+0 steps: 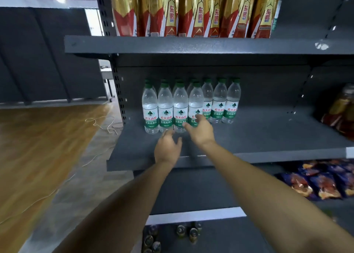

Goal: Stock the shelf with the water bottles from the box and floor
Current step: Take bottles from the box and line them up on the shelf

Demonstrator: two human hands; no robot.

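Grey shelf (pixel 268 134) lies bare right of water bottles (pixel 180 109).

On the middle shelf (pixel 249 134) stand at least eleven water bottles (pixel 165 107) with green caps: four in front, seven behind. Two hands (pixel 167 147) reach toward them.

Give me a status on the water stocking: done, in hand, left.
Done: water bottles stand upright in rows at the back left of the middle shelf. In hand: nothing gripped; the left hand is open, the right hand touches the front-row bottle. Left: most of the shelf is bare. No box shows.
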